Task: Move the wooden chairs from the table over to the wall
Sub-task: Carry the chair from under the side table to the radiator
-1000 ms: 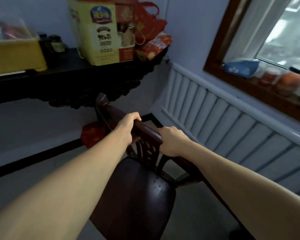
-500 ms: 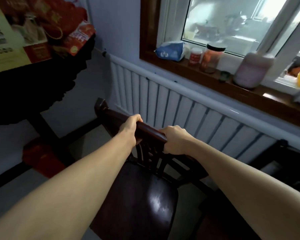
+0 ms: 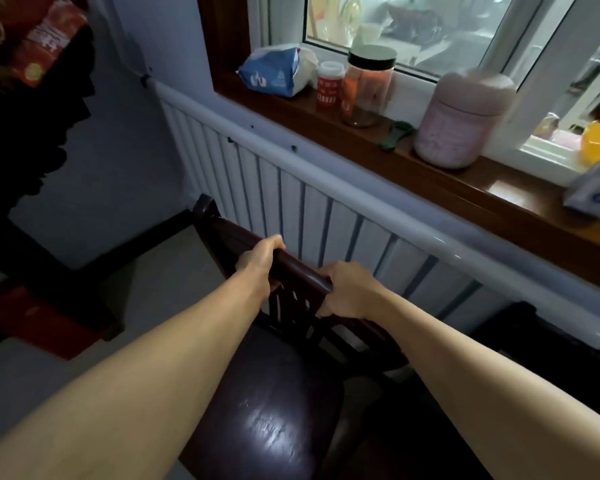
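I've got my left hand (image 3: 260, 260) clamped on the chair (image 3: 278, 420) top rail, right hand (image 3: 349, 293) clamped on the same rail just beside it. Chair sits centre, back facing the radiator (image 3: 291, 188) under the windowsill (image 3: 430, 171), near but apart.

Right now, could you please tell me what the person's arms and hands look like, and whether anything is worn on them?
Both forearms are bare as far as the frame shows: no sleeves in view. The left hand and right hand wear no gloves, and no watch, bracelet or ring is visible. The fingertips curl out of sight, so the nails cannot be judged.
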Tool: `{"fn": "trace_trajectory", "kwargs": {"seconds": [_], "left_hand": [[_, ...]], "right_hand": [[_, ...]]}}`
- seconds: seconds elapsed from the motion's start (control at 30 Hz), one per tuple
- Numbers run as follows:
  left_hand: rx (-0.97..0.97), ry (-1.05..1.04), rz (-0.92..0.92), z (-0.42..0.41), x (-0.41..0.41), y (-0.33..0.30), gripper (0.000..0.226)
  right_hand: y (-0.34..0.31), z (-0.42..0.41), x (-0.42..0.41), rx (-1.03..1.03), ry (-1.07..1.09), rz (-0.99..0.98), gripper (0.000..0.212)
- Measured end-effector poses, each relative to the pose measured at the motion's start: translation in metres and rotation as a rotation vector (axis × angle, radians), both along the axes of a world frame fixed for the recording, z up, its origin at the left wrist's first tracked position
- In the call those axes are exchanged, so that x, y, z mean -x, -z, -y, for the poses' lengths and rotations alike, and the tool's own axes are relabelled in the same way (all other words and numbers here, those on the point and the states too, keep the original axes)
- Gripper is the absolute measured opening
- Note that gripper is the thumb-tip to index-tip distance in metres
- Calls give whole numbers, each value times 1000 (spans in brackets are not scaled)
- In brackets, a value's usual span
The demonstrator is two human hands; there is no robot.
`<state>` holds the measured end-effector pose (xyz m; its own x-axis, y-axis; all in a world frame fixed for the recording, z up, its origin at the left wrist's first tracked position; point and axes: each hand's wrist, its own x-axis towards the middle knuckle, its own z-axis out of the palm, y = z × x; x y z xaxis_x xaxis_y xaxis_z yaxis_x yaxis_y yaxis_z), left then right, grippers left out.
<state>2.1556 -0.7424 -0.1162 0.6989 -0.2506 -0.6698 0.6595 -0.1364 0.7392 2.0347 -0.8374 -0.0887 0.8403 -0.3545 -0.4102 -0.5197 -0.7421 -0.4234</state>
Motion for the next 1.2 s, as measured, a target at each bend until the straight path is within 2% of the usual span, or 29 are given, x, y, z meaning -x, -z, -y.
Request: {"fn": "trace_trajectory", "kwargs": {"seconds": [0.2,0.27,0.4,0.5,0.6,0.7,0.93,1.2], "left_hand": [[14,40,-28,63,-13,16,49],[30,47,-45,84,-14,20,52],[56,56,-55,119,-20,30,53],[74,64,-72,141,-27,37,51],[79,58,-89,158,-30,46,37],[74,36,-98,170,-33,53,28],[65,78,-113,186,-36,56,67],[51,136,-111,197,-18,62,71]], "right_hand": [[18,59,-11,-10,35,-6,23],[22,79,-13,-19,43,-20,18],[31,113,-18,-41,59,-17,32],[42,129,-18,-6,124,41,33],[52,140,-12,75,192,63,33],[60,148,-8,122,207,82,43],[71,164,-14,149,196,75,53],[83,166,7,153,266,110,49]]}}
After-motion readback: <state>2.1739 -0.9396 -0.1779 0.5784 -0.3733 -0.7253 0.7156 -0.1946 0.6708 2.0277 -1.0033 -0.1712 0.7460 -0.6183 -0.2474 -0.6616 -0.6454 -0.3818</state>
